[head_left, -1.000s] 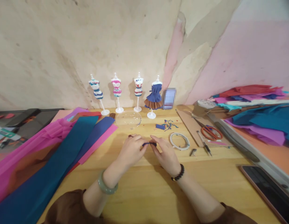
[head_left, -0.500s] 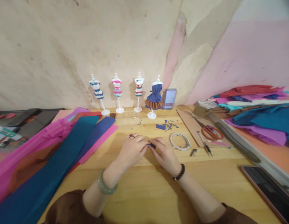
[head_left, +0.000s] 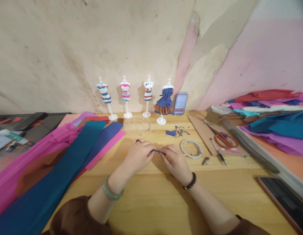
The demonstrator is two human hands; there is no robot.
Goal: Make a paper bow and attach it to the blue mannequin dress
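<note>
A thin dark blue strip (head_left: 159,151), apparently twisted paper, stretches between my two hands above the wooden table (head_left: 146,199). My left hand (head_left: 139,156) pinches one end between thumb and fingers. The other end is in the closed fingertips of my right hand (head_left: 176,162). Beyond the hands stand several small white dress forms; the rightmost dress form (head_left: 164,98) wears a blue and brown ruffled dress. Blue paper scraps (head_left: 180,131) and a small blue roll (head_left: 170,133) lie behind my right hand.
A roll of white tape (head_left: 191,149), a pen (head_left: 218,152) and orange-handled scissors (head_left: 226,140) lie to the right, by a board (head_left: 199,130). Coloured crepe paper (head_left: 68,163) covers the left side. A clear round dish (head_left: 137,125) sits at the back; a phone (head_left: 283,199) lies front right.
My hands have drawn slightly apart, the right one moving rightward, so more of the blue strip shows between them. The whole view has shifted a little.
</note>
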